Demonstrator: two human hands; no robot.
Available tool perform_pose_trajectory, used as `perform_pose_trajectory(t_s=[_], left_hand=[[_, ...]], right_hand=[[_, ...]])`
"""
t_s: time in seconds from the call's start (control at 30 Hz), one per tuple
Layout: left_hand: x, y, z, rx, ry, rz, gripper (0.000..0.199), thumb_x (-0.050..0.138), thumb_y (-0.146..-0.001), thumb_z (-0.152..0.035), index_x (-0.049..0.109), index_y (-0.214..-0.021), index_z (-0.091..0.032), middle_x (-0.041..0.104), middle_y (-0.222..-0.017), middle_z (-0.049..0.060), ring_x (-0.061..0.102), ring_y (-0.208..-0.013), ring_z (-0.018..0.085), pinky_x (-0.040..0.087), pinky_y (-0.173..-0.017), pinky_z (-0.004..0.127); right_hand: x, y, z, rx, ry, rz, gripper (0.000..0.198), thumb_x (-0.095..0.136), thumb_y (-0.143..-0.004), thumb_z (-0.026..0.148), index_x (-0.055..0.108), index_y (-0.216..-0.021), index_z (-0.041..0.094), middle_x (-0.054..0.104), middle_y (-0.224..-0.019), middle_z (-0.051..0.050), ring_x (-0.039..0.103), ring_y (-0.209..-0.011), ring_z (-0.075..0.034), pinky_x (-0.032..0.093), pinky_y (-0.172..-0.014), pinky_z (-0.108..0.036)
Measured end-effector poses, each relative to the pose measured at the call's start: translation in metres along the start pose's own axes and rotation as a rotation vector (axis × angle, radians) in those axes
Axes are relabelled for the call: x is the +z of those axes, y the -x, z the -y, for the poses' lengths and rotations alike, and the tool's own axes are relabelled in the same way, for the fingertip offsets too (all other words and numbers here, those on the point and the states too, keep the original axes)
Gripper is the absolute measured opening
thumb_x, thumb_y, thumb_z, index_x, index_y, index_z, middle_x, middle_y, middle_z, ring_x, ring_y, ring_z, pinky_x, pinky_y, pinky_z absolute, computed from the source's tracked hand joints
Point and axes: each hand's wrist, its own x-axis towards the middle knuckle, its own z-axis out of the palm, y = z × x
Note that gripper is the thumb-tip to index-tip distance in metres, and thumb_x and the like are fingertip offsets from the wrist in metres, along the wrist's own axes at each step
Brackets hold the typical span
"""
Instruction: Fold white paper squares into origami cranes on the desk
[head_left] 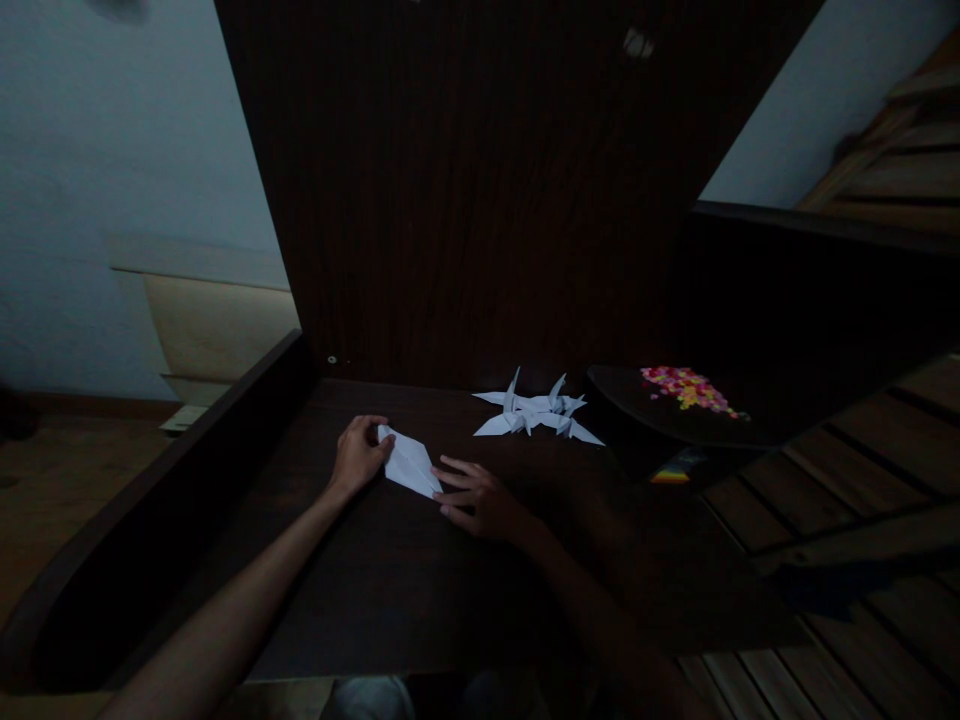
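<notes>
A folded sheet of white paper [409,463] lies on the dark desk top, slanting from upper left to lower right. My left hand [361,452] grips its upper left end between thumb and fingers. At the lower right tip, my right hand [480,497] has its fingers spread, with fingertips at the paper's edge. Several white folded paper cranes [536,408] sit in a group at the back of the desk, beyond my right hand.
On a dark corner shelf [622,400] to the right is a pile of small pink, red and yellow pieces [690,388]. A raised side panel [172,480] bounds the desk on the left, and a tall dark back panel [480,200] stands behind.
</notes>
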Motion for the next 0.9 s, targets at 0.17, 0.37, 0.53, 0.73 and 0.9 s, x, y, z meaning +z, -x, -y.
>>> perform_pose_trajectory(t_s=[0.17, 0.37, 0.53, 0.73, 0.9], left_hand=[[0.001, -0.001, 0.005, 0.156, -0.135, -0.011, 0.024, 0.055, -0.077, -0.030, 0.067, -0.093, -0.016, 0.058, -0.110, 0.013, 0.056, -0.102, 0.028, 0.046, -0.092, 0.041], [0.001, 0.003, 0.001, 0.296, -0.269, 0.136, 0.030, 0.045, -0.086, -0.031, 0.071, -0.088, -0.017, 0.069, -0.097, 0.013, 0.059, -0.098, 0.030, 0.047, -0.090, 0.045], [0.005, 0.005, 0.000, 0.341, -0.201, 0.275, 0.040, 0.046, -0.087, -0.042, 0.068, -0.108, -0.016, 0.064, -0.122, 0.015, 0.055, -0.118, 0.030, 0.041, -0.102, 0.045], [0.007, 0.012, -0.005, 0.355, -0.110, 0.444, 0.052, 0.048, -0.086, -0.048, 0.055, -0.127, -0.017, 0.047, -0.141, 0.012, 0.042, -0.132, 0.026, 0.033, -0.110, 0.043], [0.013, 0.022, -0.015, 0.347, -0.062, 0.426, 0.070, 0.056, -0.080, -0.054, 0.045, -0.136, -0.013, 0.034, -0.149, 0.017, 0.035, -0.136, 0.027, 0.032, -0.111, 0.042]], right_hand=[[0.001, -0.002, 0.005, -0.037, -0.075, -0.013, 0.041, 0.057, -0.087, 0.020, 0.057, -0.127, 0.024, 0.059, -0.130, -0.007, 0.039, -0.134, -0.023, 0.035, -0.109, -0.046], [0.007, -0.001, 0.005, -0.081, -0.019, 0.013, 0.031, 0.057, -0.086, 0.020, 0.065, -0.116, 0.025, 0.059, -0.130, -0.005, 0.035, -0.136, -0.025, 0.031, -0.110, -0.051], [0.000, -0.001, 0.011, -0.041, -0.113, 0.038, 0.023, 0.058, -0.087, 0.025, 0.070, -0.107, 0.026, 0.061, -0.128, -0.004, 0.036, -0.136, -0.026, 0.033, -0.109, -0.050], [0.004, -0.004, 0.006, 0.140, -0.297, -0.213, 0.023, 0.058, -0.087, 0.025, 0.070, -0.106, 0.026, 0.072, -0.108, -0.003, 0.059, -0.113, -0.023, 0.047, -0.096, -0.044], [0.021, -0.003, -0.013, 0.328, -0.102, -0.399, 0.030, 0.063, -0.083, 0.028, 0.068, -0.111, 0.020, 0.063, -0.124, -0.012, 0.050, -0.120, -0.028, 0.043, -0.099, -0.052]])
